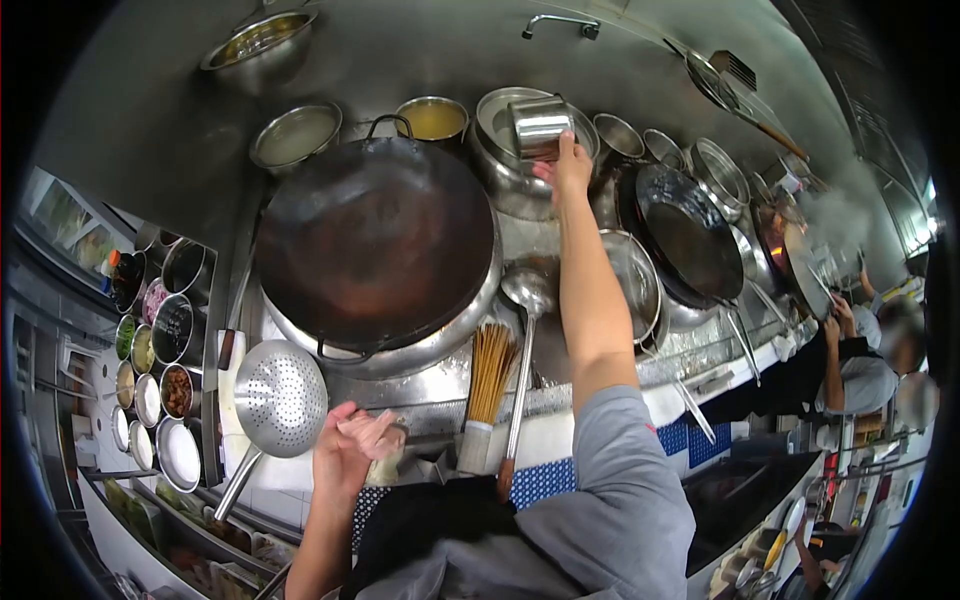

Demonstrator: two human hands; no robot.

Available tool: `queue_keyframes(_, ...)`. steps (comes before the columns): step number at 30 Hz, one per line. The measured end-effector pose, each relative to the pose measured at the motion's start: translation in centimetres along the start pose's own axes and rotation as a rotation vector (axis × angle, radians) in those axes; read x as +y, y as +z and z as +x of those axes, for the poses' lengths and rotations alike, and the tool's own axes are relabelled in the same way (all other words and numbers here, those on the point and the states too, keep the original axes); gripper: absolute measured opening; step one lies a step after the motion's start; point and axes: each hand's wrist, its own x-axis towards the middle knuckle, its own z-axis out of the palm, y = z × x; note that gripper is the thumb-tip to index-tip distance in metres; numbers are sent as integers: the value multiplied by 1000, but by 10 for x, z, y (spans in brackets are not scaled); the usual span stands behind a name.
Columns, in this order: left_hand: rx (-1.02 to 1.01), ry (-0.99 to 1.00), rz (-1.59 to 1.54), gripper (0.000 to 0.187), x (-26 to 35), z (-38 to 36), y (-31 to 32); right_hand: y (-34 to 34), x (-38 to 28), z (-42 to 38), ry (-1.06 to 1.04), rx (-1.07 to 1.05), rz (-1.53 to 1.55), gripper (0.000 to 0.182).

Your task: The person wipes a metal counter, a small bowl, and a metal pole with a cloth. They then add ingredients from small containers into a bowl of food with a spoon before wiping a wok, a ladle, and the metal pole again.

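My right hand (pixel 570 165) reaches far forward, its fingers closed on a shiny metal cup (pixel 540 122). The cup is tilted over a wide steel pot (pixel 488 108) at the back of the stove. Low on the left, my left hand (pixel 338 455) is closed around a pale pink, soft-looking piece (pixel 370 432); I cannot tell what it is. Right beside that hand lies a perforated skimmer (pixel 280 395). A large dark wok (pixel 375 240) sits on its burner between my hands. To its right are a bamboo wok brush (pixel 492 370) and a long-handled ladle (pixel 528 292).
A second wok (pixel 690 235) stands to the right, with a steel strainer bowl (pixel 630 280) before it. Several ingredient bowls (pixel 178 390) fill the left side. A faucet (pixel 560 25) hangs above the back pots. Another person (pixel 860 370) works at the far right near flames.
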Motion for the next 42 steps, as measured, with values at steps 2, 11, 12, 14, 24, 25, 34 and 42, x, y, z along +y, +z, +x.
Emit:
queue_keyframes(2, -6, 6, 68, 54, 0, -6, 6, 6, 10, 41, -379, 132, -602, 48)
queue_keyframes(11, 128, 50, 230, 80, 5, -20, -5, 27, 47, 107, -655, -54, -1744, 24)
queue_keyframes(12, 147, 59, 234, 81, 4, -21, -5, 29, 53, 112, -662, -84, -1792, 25)
queue_keyframes(14, 174, 58, 261, 81, 3, -23, -10, 31, 62, 122, -675, -141, -1892, 25)
queue_keyframes(24, 214, 57, 232, 70, 4, -36, -11, 40, 90, 151, -489, -273, -1670, 26)
queue_keyframes(25, 214, 67, 219, 69, 4, -37, -9, 39, 84, 145, -425, -275, -1587, 27)
queue_keyframes(34, 132, 62, 188, 60, 8, -38, -8, 26, 73, 123, -428, 131, -822, 30)
queue_keyframes(42, -11, -24, 138, 63, 13, -26, -5, 17, -7, 25, -518, 223, -812, 30)
